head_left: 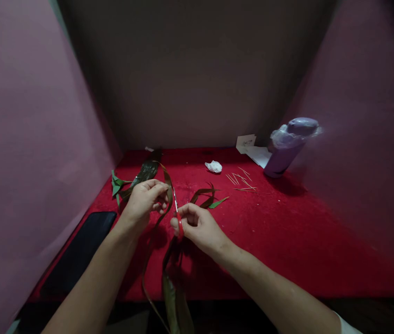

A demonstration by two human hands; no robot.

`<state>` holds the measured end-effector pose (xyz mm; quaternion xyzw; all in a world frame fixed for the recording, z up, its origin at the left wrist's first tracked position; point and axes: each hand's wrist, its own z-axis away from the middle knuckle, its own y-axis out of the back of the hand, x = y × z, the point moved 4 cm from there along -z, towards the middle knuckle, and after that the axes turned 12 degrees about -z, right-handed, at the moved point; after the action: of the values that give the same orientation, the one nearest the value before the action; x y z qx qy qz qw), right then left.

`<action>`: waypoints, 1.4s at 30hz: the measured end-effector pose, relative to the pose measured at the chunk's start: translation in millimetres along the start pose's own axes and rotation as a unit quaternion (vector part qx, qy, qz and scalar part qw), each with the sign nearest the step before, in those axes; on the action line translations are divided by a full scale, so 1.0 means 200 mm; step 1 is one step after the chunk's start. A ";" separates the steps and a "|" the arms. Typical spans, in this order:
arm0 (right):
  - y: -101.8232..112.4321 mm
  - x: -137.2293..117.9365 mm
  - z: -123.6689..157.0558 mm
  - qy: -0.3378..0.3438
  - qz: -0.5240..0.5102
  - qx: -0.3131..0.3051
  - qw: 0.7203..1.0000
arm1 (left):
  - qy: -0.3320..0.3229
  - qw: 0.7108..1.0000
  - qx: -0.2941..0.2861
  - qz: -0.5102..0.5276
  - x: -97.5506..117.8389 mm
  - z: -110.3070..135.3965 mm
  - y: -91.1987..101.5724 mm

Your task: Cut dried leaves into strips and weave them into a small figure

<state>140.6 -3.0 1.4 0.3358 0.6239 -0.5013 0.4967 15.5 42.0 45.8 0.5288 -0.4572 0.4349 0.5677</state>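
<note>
A long, narrow brownish-green leaf strip (166, 175) is pinched between the thumb and fingers of my left hand (146, 198). From there it droops in a curve down past the table's front edge. My right hand (198, 227) is closed around the red handles of a pair of scissors (180, 226). The blades point up and away, right beside the strip; whether they touch it I cannot tell. Below the right hand, a wider leaf (171, 299) hangs over the table edge, its upper end partly hidden in shadow.
Dark leaves (149, 168) and green leaf pieces (116, 184) lie at the left, above a black flat slab (83, 246). Right of centre are leaf scraps (206, 200), crumpled white tissue (214, 167) and several thin sticks (245, 187). A plastic-wrapped purple container (283, 157) stands by white papers (259, 155).
</note>
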 end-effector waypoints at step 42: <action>0.02 0.02 0.00 0.011 0.020 0.012 1.000 | 0.022 1.000 -0.007 -0.008 -0.01 0.01 -0.03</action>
<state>143.3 -1.4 -4.3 0.3599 0.6165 -0.4948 0.4956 20.6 40.2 43.0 0.5189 -0.4436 0.4390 0.5842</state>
